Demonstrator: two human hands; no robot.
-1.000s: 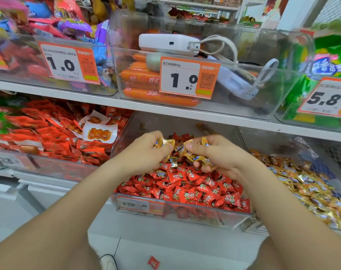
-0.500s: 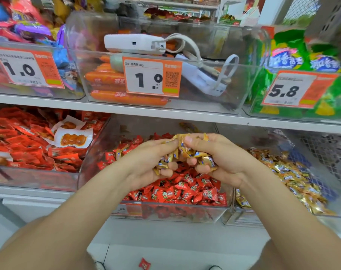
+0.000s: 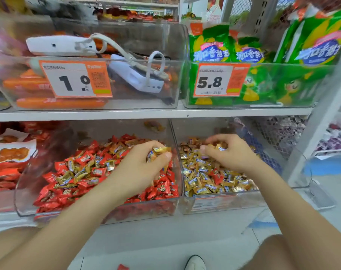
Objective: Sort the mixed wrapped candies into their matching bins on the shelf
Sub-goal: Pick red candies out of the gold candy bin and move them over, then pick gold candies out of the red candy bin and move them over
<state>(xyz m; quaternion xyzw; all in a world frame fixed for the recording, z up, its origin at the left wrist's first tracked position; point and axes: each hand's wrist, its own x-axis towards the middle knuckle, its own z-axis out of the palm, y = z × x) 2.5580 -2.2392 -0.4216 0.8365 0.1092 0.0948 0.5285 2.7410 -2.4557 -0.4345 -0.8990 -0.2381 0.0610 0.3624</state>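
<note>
Two clear bins stand side by side on the lower shelf. The left bin (image 3: 99,213) holds mostly red wrapped candies (image 3: 162,189) with several gold ones (image 3: 66,179) mixed in. The right bin (image 3: 220,204) holds mostly gold candies (image 3: 202,189) with a few red ones (image 3: 217,176). My left hand (image 3: 140,168) is over the right side of the red bin and grips a few gold candies (image 3: 158,152). My right hand (image 3: 228,152) is over the gold bin, its fingers curled round gold candies (image 3: 217,147).
An upper shelf edge (image 3: 146,114) runs just above the bins, bearing clear bins with orange sausages (image 3: 58,103), white power banks (image 3: 136,76) and green snack bags (image 3: 243,55). Red packets (image 3: 4,174) fill a bin at left. A red candy (image 3: 123,267) lies on the floor.
My hands were together over the red bin with gold candies between them. They have parted: my right hand carried its candies right, over the gold bin. The view shifted right.
</note>
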